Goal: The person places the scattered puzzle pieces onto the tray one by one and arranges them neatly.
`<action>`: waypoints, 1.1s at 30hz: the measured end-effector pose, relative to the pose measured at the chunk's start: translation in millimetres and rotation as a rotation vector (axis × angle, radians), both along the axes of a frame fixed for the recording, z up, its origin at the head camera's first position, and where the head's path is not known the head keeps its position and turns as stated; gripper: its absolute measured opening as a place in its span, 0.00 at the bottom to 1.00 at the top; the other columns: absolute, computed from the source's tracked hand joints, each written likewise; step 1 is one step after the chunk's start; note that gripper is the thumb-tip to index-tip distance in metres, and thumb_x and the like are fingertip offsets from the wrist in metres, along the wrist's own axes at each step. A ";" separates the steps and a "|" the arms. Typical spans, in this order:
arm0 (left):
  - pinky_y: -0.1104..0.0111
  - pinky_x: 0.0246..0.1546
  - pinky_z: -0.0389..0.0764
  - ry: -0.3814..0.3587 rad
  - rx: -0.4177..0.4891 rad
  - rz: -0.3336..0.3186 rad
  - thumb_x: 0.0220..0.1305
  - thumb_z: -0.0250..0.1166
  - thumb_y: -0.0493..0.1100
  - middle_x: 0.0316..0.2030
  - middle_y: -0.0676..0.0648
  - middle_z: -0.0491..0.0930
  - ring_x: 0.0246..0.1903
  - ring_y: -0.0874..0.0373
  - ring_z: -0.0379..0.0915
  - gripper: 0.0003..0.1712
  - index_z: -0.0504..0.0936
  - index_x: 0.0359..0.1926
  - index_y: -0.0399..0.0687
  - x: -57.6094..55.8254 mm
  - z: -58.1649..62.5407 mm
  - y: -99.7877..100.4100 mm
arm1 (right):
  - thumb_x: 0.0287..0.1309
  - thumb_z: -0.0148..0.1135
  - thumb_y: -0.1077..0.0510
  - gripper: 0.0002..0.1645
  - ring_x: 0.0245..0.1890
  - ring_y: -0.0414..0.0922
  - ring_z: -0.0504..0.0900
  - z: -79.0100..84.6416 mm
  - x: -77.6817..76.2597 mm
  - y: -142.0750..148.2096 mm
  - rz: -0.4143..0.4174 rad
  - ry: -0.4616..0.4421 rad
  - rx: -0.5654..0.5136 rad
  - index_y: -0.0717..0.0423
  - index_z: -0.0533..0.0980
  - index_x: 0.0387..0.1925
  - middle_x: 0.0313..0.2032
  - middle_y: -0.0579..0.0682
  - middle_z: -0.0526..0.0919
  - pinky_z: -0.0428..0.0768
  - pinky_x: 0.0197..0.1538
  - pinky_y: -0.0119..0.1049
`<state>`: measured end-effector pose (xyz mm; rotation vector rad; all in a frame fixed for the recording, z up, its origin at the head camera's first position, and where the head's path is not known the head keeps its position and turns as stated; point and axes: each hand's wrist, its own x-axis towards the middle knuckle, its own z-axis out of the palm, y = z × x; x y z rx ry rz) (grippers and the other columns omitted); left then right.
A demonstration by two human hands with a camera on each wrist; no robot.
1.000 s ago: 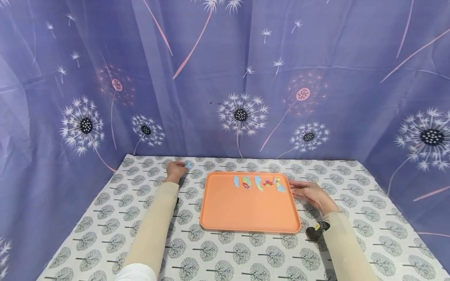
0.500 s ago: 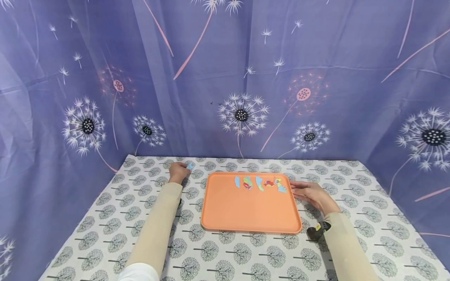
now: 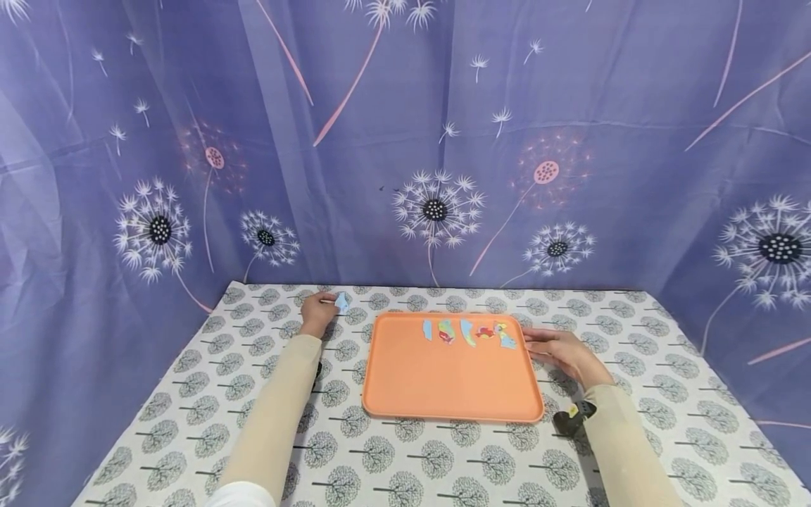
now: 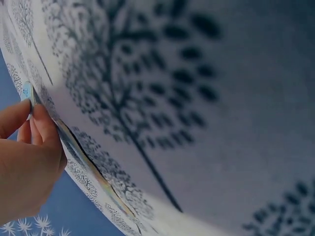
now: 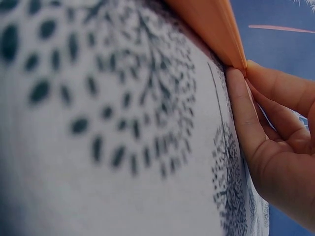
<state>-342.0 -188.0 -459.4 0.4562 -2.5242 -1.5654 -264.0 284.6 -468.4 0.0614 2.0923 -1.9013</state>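
My left hand [image 3: 318, 310] pinches a small light blue puzzle piece [image 3: 342, 303] between thumb and fingers, at the table's far left. In the left wrist view, the puzzle piece [image 4: 27, 90] shows at the fingertips, close to the cloth. The orange tray [image 3: 450, 387] lies to the right of that hand. My right hand [image 3: 566, 353] touches the tray's right rim, its fingers fairly straight. Along the tray's far edge, several puzzle pieces lie in a row, among them a red one [image 3: 484, 332] and a blue one [image 3: 467, 332].
A tablecloth [image 3: 405, 458] with a tree print covers the table. Behind it hangs a purple dandelion curtain [image 3: 355, 211]. A thin flat thing [image 4: 96, 169] with a coloured edge lies on the cloth beside the left hand; its kind is unclear.
The blue puzzle piece at my left fingertips has tilted and shows more of its face. That hand has shifted only slightly. My right hand and the tray stay in place.
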 end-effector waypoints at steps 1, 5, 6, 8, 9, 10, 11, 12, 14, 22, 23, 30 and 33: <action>0.56 0.40 0.83 -0.002 0.013 -0.001 0.60 0.62 0.29 0.51 0.34 0.77 0.44 0.42 0.77 0.16 0.81 0.50 0.35 0.1 0.0 -0.6 | 0.60 0.59 0.70 0.36 0.43 0.38 0.82 0.1 -0.1 0.1 0.001 -0.001 0.000 0.74 0.57 0.67 0.62 0.68 0.69 0.81 0.55 0.35; 0.57 0.39 0.82 -0.004 0.072 -0.019 0.62 0.61 0.31 0.49 0.35 0.77 0.39 0.46 0.77 0.16 0.80 0.52 0.37 1.4 2.4 -2.7 | 0.60 0.59 0.70 0.36 0.43 0.38 0.82 0.1 -0.4 0.1 -0.001 -0.002 -0.006 0.74 0.57 0.67 0.62 0.69 0.69 0.81 0.55 0.35; 0.58 0.39 0.82 -0.001 0.090 -0.026 0.62 0.61 0.32 0.48 0.36 0.78 0.37 0.48 0.77 0.17 0.79 0.53 0.37 2.0 3.6 -3.0 | 0.60 0.59 0.70 0.36 0.43 0.38 0.82 0.0 -0.4 0.1 -0.001 -0.001 -0.007 0.74 0.57 0.67 0.62 0.68 0.69 0.81 0.55 0.35; 0.59 0.38 0.82 0.007 0.135 -0.048 0.62 0.60 0.31 0.44 0.37 0.78 0.34 0.49 0.78 0.18 0.78 0.54 0.36 2.9 6.4 -3.0 | 0.60 0.59 0.70 0.37 0.43 0.38 0.82 -0.3 -0.6 0.2 -0.002 0.000 -0.010 0.74 0.56 0.67 0.61 0.68 0.70 0.81 0.55 0.35; 0.59 0.38 0.83 0.009 0.157 -0.058 0.62 0.60 0.31 0.42 0.38 0.79 0.34 0.49 0.78 0.19 0.78 0.55 0.35 3.4 7.4 -2.7 | 0.60 0.59 0.71 0.36 0.43 0.38 0.82 -0.4 -0.7 0.3 -0.006 0.001 -0.013 0.74 0.57 0.67 0.61 0.68 0.70 0.81 0.55 0.35; 0.59 0.39 0.84 0.011 0.184 -0.069 0.62 0.60 0.30 0.41 0.39 0.79 0.34 0.48 0.79 0.20 0.77 0.55 0.34 3.8 8.5 -2.2 | 0.60 0.59 0.71 0.36 0.43 0.38 0.82 -0.7 -0.8 0.4 -0.009 0.001 -0.017 0.74 0.57 0.67 0.61 0.67 0.71 0.81 0.55 0.35; 0.59 0.40 0.84 0.007 0.204 -0.078 0.61 0.60 0.29 0.40 0.39 0.79 0.35 0.47 0.79 0.20 0.77 0.56 0.34 4.5 9.6 -1.4 | 0.60 0.59 0.71 0.36 0.42 0.37 0.83 -1.0 -0.9 0.5 -0.011 -0.001 -0.019 0.74 0.57 0.67 0.60 0.67 0.71 0.81 0.55 0.35; 0.58 0.43 0.84 0.005 0.226 -0.089 0.61 0.60 0.29 0.40 0.39 0.78 0.37 0.45 0.79 0.21 0.76 0.57 0.33 5.5 10.7 -0.5 | 0.60 0.59 0.71 0.37 0.42 0.37 0.82 -1.2 -1.0 0.6 -0.010 -0.001 -0.020 0.74 0.57 0.67 0.60 0.67 0.71 0.81 0.55 0.35; 0.58 0.48 0.84 -0.008 0.272 -0.110 0.61 0.59 0.27 0.43 0.37 0.77 0.43 0.41 0.78 0.23 0.74 0.58 0.32 7.3 12.9 2.6 | 0.60 0.59 0.71 0.37 0.42 0.37 0.83 -1.4 -1.0 0.5 -0.010 -0.004 -0.020 0.74 0.57 0.67 0.60 0.66 0.72 0.81 0.55 0.35; 0.59 0.55 0.80 -0.056 0.371 -0.204 0.63 0.58 0.26 0.51 0.32 0.73 0.54 0.38 0.73 0.26 0.70 0.63 0.34 14.4 20.1 16.5 | 0.60 0.59 0.70 0.36 0.43 0.38 0.82 0.2 -1.6 -0.2 -0.003 0.000 0.006 0.74 0.57 0.67 0.62 0.68 0.69 0.81 0.55 0.35; 0.59 0.55 0.80 -0.060 0.384 -0.214 0.63 0.58 0.26 0.50 0.32 0.74 0.53 0.38 0.74 0.27 0.70 0.63 0.34 15.1 20.9 18.2 | 0.60 0.59 0.70 0.36 0.44 0.38 0.82 0.3 -1.7 -0.2 -0.002 0.002 0.010 0.75 0.57 0.67 0.62 0.69 0.69 0.81 0.55 0.35; 0.55 0.57 0.78 -0.076 0.475 -0.279 0.60 0.59 0.23 0.42 0.35 0.77 0.40 0.46 0.81 0.29 0.69 0.63 0.32 19.4 23.7 29.8 | 0.61 0.59 0.70 0.36 0.44 0.38 0.82 -0.1 -1.9 -0.2 0.002 0.002 0.019 0.74 0.57 0.67 0.62 0.69 0.68 0.81 0.55 0.35; 0.56 0.57 0.78 -0.088 0.504 -0.292 0.61 0.59 0.24 0.43 0.34 0.77 0.42 0.45 0.80 0.27 0.70 0.63 0.32 21.1 24.5 35.9 | 0.61 0.59 0.70 0.36 0.43 0.37 0.82 0.3 -1.6 -0.2 0.001 -0.002 0.014 0.74 0.57 0.67 0.62 0.68 0.69 0.81 0.55 0.34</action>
